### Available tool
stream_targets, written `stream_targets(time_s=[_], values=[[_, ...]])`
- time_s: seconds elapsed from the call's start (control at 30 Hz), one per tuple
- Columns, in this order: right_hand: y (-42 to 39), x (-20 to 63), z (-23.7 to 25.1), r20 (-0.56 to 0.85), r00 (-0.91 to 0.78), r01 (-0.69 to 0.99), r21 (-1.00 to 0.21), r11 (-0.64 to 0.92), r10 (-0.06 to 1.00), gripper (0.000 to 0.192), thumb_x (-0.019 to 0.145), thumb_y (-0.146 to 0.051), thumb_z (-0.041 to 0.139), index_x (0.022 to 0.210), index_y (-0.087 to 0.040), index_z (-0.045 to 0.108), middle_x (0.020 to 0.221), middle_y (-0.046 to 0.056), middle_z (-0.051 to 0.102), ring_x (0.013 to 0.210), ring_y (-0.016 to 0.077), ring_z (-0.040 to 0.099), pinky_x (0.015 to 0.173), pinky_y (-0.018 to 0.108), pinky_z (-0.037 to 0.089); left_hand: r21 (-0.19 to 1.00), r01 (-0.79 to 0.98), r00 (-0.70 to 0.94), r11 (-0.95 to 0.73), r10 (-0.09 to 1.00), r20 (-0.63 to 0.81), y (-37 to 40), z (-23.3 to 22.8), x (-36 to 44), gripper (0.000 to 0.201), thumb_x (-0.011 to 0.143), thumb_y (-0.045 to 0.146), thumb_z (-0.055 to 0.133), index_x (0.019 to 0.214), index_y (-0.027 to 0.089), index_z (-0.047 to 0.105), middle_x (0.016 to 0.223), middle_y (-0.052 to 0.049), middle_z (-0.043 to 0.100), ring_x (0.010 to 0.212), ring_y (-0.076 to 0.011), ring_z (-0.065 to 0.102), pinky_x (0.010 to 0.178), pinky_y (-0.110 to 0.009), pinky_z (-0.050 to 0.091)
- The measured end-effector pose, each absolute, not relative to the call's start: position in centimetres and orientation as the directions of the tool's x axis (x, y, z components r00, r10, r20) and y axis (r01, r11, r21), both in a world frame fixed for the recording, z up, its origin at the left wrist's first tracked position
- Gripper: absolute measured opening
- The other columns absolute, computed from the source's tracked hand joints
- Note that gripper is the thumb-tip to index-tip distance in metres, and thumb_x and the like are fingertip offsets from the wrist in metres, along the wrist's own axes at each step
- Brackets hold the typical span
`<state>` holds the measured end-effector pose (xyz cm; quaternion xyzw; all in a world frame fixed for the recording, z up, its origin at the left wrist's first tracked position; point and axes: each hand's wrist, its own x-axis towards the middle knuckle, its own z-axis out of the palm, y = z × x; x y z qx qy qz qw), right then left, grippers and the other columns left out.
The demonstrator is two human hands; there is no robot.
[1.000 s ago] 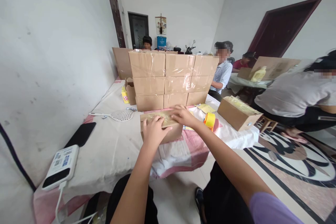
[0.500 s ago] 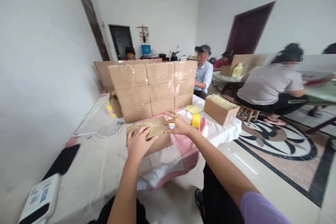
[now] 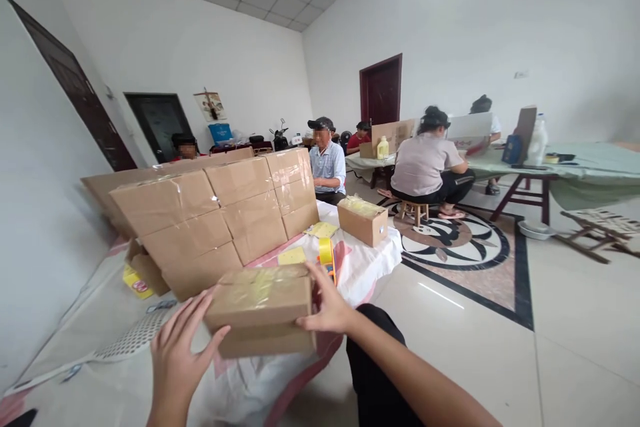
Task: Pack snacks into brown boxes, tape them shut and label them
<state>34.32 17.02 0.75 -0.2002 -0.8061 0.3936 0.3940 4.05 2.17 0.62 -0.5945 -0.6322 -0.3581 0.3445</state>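
Left grip [image 3: 180, 350], right grip [image 3: 330, 303] shifted, box [image 3: 263, 310] between

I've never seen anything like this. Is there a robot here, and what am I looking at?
No robot: these are a person's own bare hands, and a camera on that person's head takes the pictures, looking forward and down. The right hand grips one end of a taped cardboard box; the left hand is spread at the other end. On the cloth-covered table there are also stacked cartons, a tape dispenser, another box and what looks like a white fly swatter.
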Motion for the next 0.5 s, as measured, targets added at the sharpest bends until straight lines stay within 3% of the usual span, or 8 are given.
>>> stream_targets(time_s=[0.1,0.2,0.37,0.5], values=[[18.1,43.0,2.6,0.534,-0.475,0.053,-0.776,0.629,0.699,0.109,0.066,-0.040,0.082,0.156,-0.031,0.021,0.152,0.015,0.032,0.122,0.0334,0.053,0.090,0.044,0.055,0.082,0.996,-0.089,0.035,0.491,0.867,2.3,0.6,4.2,0.055,0.091,0.043,0.059,0.144,0.030,0.050,0.140,-0.012,0.061,0.124,-0.0357,0.059,0.102,-0.050,0.044],[19.4,51.9,3.1,0.581,-0.266,0.213,-0.743,0.634,0.769,0.102,0.070,-0.043,0.079,0.154,-0.033,0.023,0.150,0.016,0.033,0.107,0.0292,0.060,0.077,0.040,0.059,0.126,0.992,-0.120,0.023,0.509,0.852,2.7,0.4,4.2,0.049,0.092,0.042,0.057,0.140,0.031,0.053,0.136,-0.012,0.063,0.121,-0.0352,0.061,0.101,-0.049,0.045],[20.5,61.8,1.3,0.614,-0.054,0.482,-0.675,0.559,0.787,0.101,0.068,-0.043,0.081,0.154,-0.033,0.029,0.139,0.015,0.038,0.086,0.0213,0.059,0.068,0.038,0.062,0.183,0.983,-0.151,-0.008,0.528,0.836,4.3,-0.2,5.1,0.036,0.092,0.043,0.057,0.122,0.025,0.066,0.124,-0.012,0.070,0.115,-0.0334,0.064,0.102,-0.047,0.044],[19.9,64.2,-0.9,0.594,0.005,0.516,-0.691,0.506,0.805,0.099,0.069,-0.045,0.081,0.154,-0.033,0.031,0.137,0.016,0.039,0.076,0.0178,0.056,0.062,0.038,0.062,0.271,0.962,-0.198,-0.040,0.585,0.787,6.2,-1.5,6.1,0.035,0.091,0.047,0.057,0.113,0.023,0.070,0.115,-0.011,0.074,0.108,-0.0312,0.067,0.102,-0.046,0.045]])
